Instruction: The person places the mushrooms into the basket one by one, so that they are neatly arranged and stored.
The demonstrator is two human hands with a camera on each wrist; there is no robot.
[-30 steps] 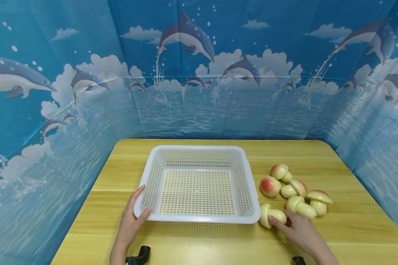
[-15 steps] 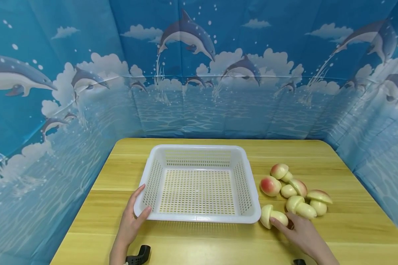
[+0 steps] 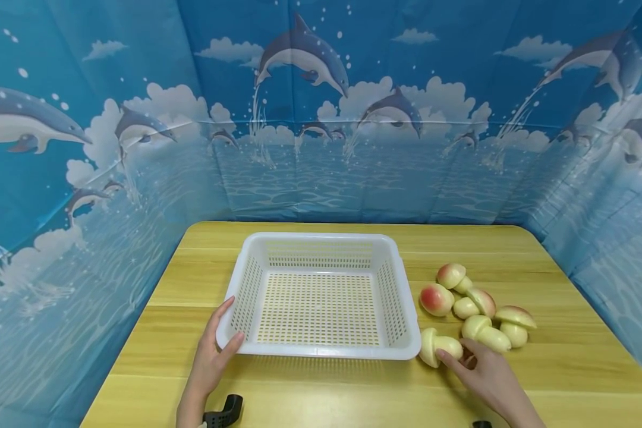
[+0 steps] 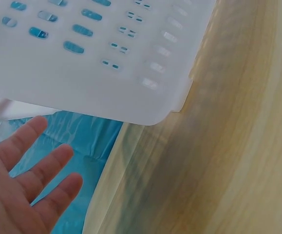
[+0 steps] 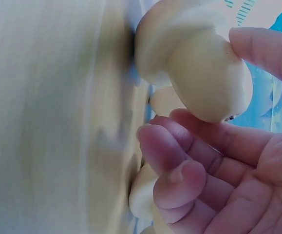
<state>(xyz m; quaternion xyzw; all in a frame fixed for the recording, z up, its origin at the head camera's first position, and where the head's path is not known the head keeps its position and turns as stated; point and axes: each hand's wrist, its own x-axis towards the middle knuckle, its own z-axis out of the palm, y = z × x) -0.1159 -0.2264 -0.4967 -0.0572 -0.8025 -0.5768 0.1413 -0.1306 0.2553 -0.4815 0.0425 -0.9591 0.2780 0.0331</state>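
In the head view, my left hand is at the front left corner of a white plastic basket, thumb and index finger on its rim. The left wrist view shows its other fingers spread, fairly straight, beside the outer wall. My right hand pinches the stem of a pale yellow-green mushroom between thumb and index finger. That mushroom lies on its side, its cap toward the basket's front right corner. In the right wrist view, the thumb presses the stem while the other fingers curl below.
Several more mushrooms, some with red-blushed caps, lie in a group; among them are a red-capped one and a pale one beside my right hand. All stand on a wooden table. A blue dolphin-print curtain surrounds the table.
The mushroom in my right hand has shifted only slightly, a little right and then back. My left hand and the basket stay in place.
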